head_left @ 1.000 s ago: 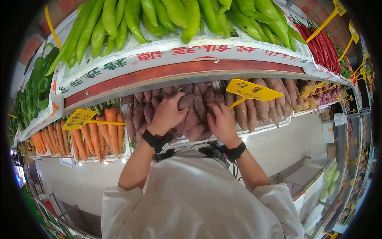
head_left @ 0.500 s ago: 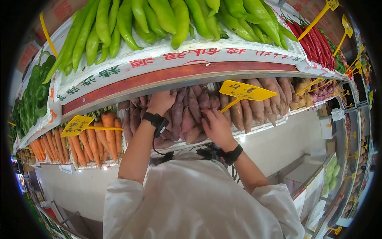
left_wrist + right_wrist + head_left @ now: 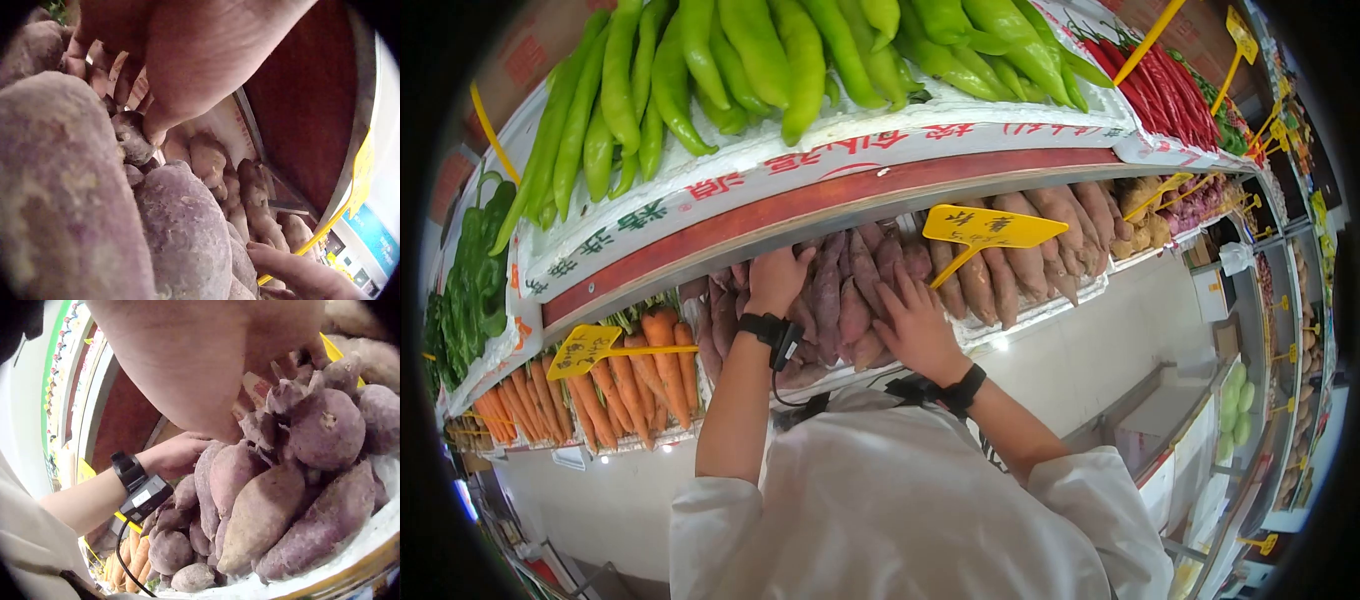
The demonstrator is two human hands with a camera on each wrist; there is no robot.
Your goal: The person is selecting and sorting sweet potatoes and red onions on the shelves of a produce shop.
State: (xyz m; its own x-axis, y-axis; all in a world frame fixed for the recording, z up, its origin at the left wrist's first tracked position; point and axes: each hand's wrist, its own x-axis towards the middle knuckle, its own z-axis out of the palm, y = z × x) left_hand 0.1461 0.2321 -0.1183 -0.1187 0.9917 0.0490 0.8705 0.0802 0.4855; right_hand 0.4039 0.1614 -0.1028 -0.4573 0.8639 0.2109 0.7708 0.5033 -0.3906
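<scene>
Purple sweet potatoes (image 3: 830, 290) lie packed in a white foam tray under an overhanging shelf. My left hand (image 3: 778, 280) reaches to the back left of this pile, near the shelf's edge. In the left wrist view its fingers bend down around a dark sweet potato (image 3: 132, 139), the thumb tip against the near side. Larger sweet potatoes (image 3: 181, 231) fill the foreground there. My right hand (image 3: 920, 325) rests with spread fingers on the right side of the pile. Its palm (image 3: 187, 369) hangs over sweet potatoes (image 3: 265, 512) in the right wrist view.
A yellow price sign (image 3: 995, 228) rises beside my right hand, in front of paler sweet potatoes (image 3: 1025, 262). Carrots (image 3: 635, 380) with another sign (image 3: 582, 350) lie to the left. Above, a red-brown shelf edge (image 3: 800, 210) carries boxes of green peppers (image 3: 750, 60) and red chillies (image 3: 1155, 95).
My left hand, earlier gripping a sweet potato above the middle of the pile, has moved left and back to the shelf edge. The right hand stays on the pile, its fingers now more spread.
</scene>
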